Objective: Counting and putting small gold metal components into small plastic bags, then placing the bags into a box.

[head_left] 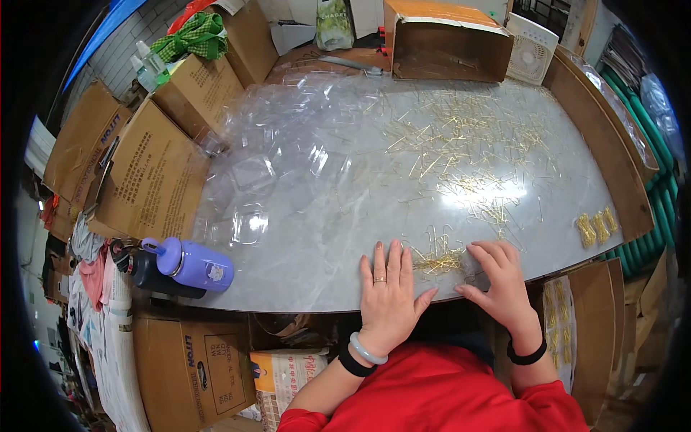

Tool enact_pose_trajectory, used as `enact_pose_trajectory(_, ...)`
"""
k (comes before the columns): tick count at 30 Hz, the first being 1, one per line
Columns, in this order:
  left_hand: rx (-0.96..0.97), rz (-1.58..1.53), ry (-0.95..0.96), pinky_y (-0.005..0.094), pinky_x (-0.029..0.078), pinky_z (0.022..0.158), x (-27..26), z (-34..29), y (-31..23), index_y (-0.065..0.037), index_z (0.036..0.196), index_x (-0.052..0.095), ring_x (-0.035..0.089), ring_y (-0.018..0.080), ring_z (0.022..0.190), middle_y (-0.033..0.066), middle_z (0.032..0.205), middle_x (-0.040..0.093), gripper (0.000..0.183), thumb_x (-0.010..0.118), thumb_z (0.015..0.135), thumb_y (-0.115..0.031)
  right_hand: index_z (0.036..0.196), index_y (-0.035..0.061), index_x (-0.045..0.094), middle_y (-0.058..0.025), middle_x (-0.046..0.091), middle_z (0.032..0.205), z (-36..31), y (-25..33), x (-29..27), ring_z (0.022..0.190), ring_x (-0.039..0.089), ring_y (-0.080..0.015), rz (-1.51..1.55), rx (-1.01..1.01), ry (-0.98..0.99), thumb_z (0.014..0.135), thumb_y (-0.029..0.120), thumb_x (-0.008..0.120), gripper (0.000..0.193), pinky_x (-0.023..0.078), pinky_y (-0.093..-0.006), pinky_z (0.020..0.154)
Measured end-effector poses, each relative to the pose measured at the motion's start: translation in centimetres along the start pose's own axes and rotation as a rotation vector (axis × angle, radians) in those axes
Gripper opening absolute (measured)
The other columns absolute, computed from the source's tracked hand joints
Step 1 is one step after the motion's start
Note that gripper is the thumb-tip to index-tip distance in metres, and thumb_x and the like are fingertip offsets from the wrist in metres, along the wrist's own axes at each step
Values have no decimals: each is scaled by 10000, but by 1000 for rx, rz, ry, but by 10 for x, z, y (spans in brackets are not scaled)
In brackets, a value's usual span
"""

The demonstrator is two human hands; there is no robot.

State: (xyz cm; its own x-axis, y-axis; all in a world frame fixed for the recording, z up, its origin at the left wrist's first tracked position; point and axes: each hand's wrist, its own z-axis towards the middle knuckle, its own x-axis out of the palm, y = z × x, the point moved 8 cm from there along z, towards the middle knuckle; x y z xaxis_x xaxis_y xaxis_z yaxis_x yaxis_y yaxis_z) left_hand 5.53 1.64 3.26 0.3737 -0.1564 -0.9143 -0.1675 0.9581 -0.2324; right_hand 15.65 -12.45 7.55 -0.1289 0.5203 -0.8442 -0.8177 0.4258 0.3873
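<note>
The left hand (387, 291) lies flat, palm down, fingers spread, holding nothing, on the grey marble-patterned tabletop (317, 237). The right hand (498, 277) is curled; whether it grips anything cannot be told. The small heap of thin gold metal pins (437, 259) lies between both hands, touching the fingertips.

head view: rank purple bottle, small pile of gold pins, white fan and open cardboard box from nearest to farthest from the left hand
From the left hand:
1. small pile of gold pins, just right of it
2. purple bottle, lying at the left table edge
3. open cardboard box and white fan, far side; too close to call
</note>
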Motion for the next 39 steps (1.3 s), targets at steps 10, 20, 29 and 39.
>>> enact_pose_trajectory(10, 106, -190, 122, 590, 228, 1169, 11, 18, 0, 83, 1460, 355, 325, 424, 1420, 235, 1479, 402, 832, 725, 870, -373, 1163, 32, 644, -128, 662, 1134, 18, 8, 32, 1033, 600, -317, 300, -120, -77, 840, 28, 695, 327, 489, -400, 898)
enact_pose_trajectory(20, 141, -197, 98, 570, 235, 1179, 12, 26, -15, 35, 1446, 429, 341, 404, 1414, 181, 1460, 441, 742, 698, 888, -375, 1147, 46, 653, -141, 631, 1075, -22, -29, -1, 1001, 556, -336, -49, 144, -169, 838, 96, 722, 320, 442, -437, 898)
enact_pose_trajectory(29, 189, -285, 98, 560, 253, 1180, 12, 26, -12, -28, 1438, 472, 377, 387, 1398, 133, 1443, 492, 652, 684, 904, -334, 1100, 46, 673, -103, 654, 1063, 0, -15, 24, 946, 588, -314, 269, -46, -149, 870, 18, 651, 233, 479, -391, 862)
enact_pose_trajectory(39, 234, -259, 90, 553, 268, 1175, 8, 28, -15, -28, 1419, 483, 388, 387, 1390, 138, 1426, 499, 619, 693, 895, -280, 1289, 61, 594, -110, 618, 1255, 10, -18, 21, 1151, 532, -333, 25, -13, -30, 831, 203, 751, 505, 409, -446, 1003)
